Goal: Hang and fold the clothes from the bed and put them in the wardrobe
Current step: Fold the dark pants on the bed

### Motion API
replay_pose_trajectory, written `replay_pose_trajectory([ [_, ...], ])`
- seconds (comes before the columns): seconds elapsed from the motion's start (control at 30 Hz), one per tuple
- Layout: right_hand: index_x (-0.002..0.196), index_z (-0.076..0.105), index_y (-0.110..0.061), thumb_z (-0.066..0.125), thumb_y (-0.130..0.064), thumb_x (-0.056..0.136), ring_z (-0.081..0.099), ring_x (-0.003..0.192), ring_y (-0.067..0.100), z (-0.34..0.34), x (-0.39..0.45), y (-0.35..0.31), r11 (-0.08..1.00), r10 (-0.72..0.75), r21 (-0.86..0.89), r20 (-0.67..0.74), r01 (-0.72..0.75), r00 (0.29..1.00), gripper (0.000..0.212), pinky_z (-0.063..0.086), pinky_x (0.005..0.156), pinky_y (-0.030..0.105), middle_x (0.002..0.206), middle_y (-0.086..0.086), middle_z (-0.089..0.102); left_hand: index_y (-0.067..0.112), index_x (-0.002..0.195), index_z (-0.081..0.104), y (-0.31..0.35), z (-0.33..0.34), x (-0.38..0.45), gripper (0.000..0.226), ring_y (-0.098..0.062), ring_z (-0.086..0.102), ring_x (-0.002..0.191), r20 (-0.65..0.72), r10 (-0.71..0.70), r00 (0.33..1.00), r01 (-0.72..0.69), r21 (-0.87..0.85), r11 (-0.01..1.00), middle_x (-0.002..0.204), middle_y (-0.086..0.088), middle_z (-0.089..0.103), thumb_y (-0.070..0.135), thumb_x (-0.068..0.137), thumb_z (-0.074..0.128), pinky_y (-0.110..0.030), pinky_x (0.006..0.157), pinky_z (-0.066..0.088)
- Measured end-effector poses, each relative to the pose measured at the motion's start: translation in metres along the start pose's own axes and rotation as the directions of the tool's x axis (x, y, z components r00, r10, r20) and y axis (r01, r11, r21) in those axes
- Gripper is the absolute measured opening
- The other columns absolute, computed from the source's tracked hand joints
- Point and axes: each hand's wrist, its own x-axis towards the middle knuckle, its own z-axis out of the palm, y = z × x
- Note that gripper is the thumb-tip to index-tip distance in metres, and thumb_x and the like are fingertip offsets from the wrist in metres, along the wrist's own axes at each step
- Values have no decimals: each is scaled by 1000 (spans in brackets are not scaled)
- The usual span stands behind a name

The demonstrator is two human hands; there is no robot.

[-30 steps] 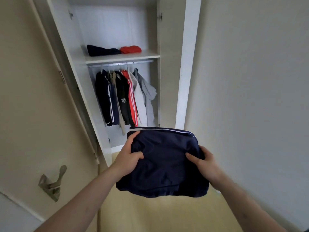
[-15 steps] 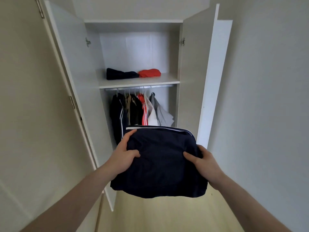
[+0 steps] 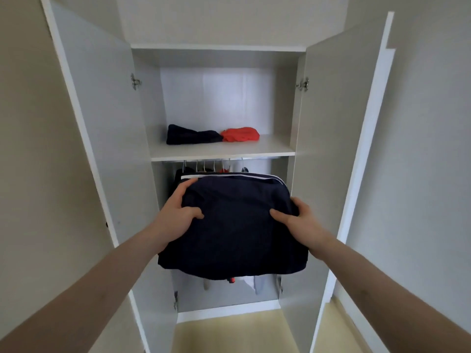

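Note:
I hold a folded navy garment (image 3: pixel 234 225) with a thin white stripe along its far edge, level in front of the open white wardrobe (image 3: pixel 219 48). My left hand (image 3: pixel 175 215) grips its left side, thumb on top. My right hand (image 3: pixel 302 222) grips its right side, thumb on top. Above the garment, the wardrobe shelf (image 3: pixel 221 151) carries a folded dark garment (image 3: pixel 191 135) and a folded red garment (image 3: pixel 240 134). Hangers on the rail (image 3: pixel 206 165) show just under the shelf; the hung clothes are mostly hidden behind the garment I hold.
Both wardrobe doors stand wide open, the left door (image 3: pixel 102 123) and the right door (image 3: pixel 339 123) flanking my arms. Plain walls lie on both sides. Yellowish floor (image 3: pixel 229 332) runs up to the wardrobe base.
The wardrobe has come closer and now sits centred in front of me. The folded navy garment has risen towards the shelf, still held by both hands.

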Motion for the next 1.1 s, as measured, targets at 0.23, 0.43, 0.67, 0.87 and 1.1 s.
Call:
replay_pose_trajectory([
  [0.23,126,68,-25,84,-30,85,73,104,16,32,121,-17,998,-47,-50,-79,44,996,44,57,101,42,113,-8,76,56,123,56,-10,-25,129,76,0,67,96,13,41,999,-40,-63,997,116,15,67,7,67,69,-22,79,51],
  [0.43,128,68,-22,85,-29,85,73,106,18,36,200,-21,996,-31,-82,-97,23,995,47,56,101,40,115,-6,76,44,134,56,-22,-23,220,78,-6,66,103,50,28,998,-25,-76,997,118,12,68,-7,76,66,-22,78,50],
  [0.67,132,65,-21,85,-30,85,70,106,17,35,307,-31,986,-56,-164,-106,38,993,52,54,104,41,117,-6,73,39,134,58,-19,-12,322,85,-18,63,112,11,12,1000,-11,-86,996,123,5,66,12,54,66,-40,98,53],
  [0.87,131,65,-16,84,-27,87,69,112,22,22,424,-26,973,-79,-226,-109,52,991,50,52,106,42,120,0,72,40,128,61,-23,12,435,73,-18,65,106,10,1,1000,0,-100,995,118,3,68,0,68,67,-30,80,54],
  [1.1,134,63,-12,82,-23,88,69,110,26,-10,562,-12,961,11,-272,-93,-36,996,50,53,105,44,123,6,72,37,122,65,-31,60,574,67,-24,69,101,36,-87,996,90,-114,989,115,-6,71,-7,72,63,-34,75,59],
])
